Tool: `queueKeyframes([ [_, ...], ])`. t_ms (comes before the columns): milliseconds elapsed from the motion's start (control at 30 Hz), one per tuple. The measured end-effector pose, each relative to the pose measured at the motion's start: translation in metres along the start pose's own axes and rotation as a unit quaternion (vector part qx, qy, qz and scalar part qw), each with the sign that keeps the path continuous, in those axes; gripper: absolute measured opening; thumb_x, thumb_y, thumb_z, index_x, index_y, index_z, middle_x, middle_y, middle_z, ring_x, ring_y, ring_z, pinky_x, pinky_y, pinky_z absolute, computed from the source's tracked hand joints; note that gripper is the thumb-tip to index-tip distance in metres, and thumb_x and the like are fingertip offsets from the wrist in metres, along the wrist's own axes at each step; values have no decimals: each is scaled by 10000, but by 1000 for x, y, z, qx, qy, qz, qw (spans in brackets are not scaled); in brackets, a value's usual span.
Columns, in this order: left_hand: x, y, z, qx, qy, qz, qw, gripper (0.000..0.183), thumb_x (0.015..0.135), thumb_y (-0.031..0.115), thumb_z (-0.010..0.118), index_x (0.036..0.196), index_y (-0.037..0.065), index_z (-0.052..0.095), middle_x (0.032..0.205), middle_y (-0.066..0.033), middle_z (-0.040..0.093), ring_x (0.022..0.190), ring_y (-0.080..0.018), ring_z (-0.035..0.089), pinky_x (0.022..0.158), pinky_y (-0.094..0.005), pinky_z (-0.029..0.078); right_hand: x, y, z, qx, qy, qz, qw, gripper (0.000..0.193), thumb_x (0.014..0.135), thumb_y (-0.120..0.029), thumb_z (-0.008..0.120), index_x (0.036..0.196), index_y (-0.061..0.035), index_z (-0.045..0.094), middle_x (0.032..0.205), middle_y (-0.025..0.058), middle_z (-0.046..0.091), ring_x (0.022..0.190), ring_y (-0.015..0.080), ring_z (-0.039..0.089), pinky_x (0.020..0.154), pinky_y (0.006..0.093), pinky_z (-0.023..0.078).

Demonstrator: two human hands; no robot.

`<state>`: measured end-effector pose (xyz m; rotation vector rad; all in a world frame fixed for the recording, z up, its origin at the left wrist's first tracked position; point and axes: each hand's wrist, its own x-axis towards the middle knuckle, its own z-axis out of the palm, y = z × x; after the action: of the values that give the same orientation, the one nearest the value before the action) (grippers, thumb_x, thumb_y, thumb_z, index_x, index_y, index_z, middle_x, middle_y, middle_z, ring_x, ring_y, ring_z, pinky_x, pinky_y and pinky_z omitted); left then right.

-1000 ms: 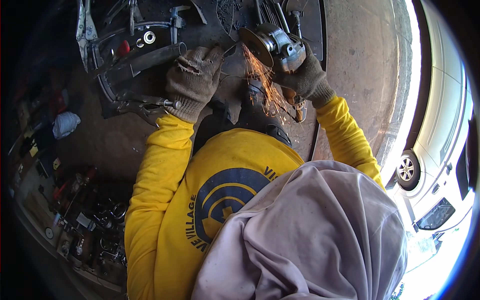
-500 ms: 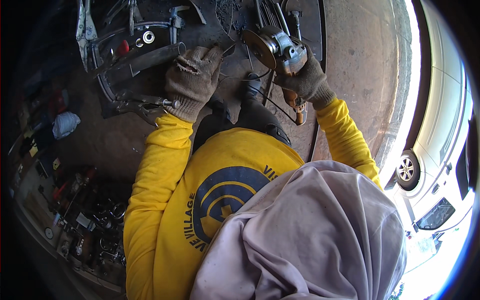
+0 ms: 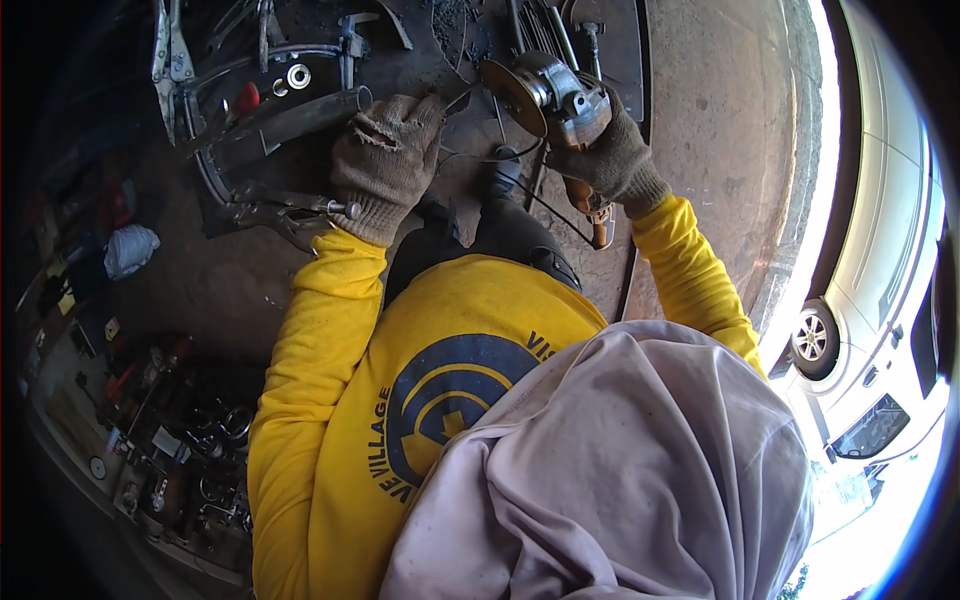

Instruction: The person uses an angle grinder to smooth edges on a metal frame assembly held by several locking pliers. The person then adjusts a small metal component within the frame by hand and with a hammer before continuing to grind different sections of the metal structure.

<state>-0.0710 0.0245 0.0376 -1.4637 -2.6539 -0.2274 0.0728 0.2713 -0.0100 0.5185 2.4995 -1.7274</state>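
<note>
Right hand [image 3: 612,160] fingers clenched round angle grinder [image 3: 552,92] body, top centre of frame, disc tilted just above dark surface [image 3: 300,280]. Left hand [image 3: 385,165] gloved, fingers pressed down on grey metal bar [image 3: 285,118], upper left, beside locking pliers [image 3: 280,208]. Risk: disc near left glove; if bar shifts, disc may catch and kick; cord under wrist could snag

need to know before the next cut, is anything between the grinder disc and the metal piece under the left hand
Nothing visible blocks it. The angle grinder in the right hand is lifted, its disc beside the left hand, which rests on the metal tube; only a thin cable runs below.
</note>
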Motion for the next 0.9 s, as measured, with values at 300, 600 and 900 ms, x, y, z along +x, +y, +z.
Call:
queueKeyframes([
  [300, 0, 0, -1, 5, -7, -2, 1000, 267, 906, 236, 671, 1164, 168, 686, 987, -58, 661, 830, -293, 667, 671, -398, 569, 0, -4, -1, 5, -10, -5, 1000, 989, 621, -277, 926, 1413, -1, 403, 1257, 179, 636, 1158, 296, 641, 1003, 394, 519],
  [600, 0, 0, 0, 6, -4, -4, 1000, 264, 907, 242, 674, 1161, 171, 689, 976, -52, 652, 831, -291, 659, 666, -399, 565, 0, -1, 0, 29, -7, 8, 1000, 1059, 602, -288, 946, 1445, -2, 371, 1269, 186, 622, 1170, 304, 630, 1017, 400, 513],
  [900, 0, 0, 1, -6, 9, -1, 1000, 282, 895, 236, 684, 1172, 180, 679, 966, -55, 645, 835, -297, 653, 665, -409, 560, 1, 10, 2, 64, -8, -14, 998, 1051, 605, -287, 944, 1441, -2, 374, 1270, 189, 620, 1157, 310, 633, 1007, 403, 517],
])
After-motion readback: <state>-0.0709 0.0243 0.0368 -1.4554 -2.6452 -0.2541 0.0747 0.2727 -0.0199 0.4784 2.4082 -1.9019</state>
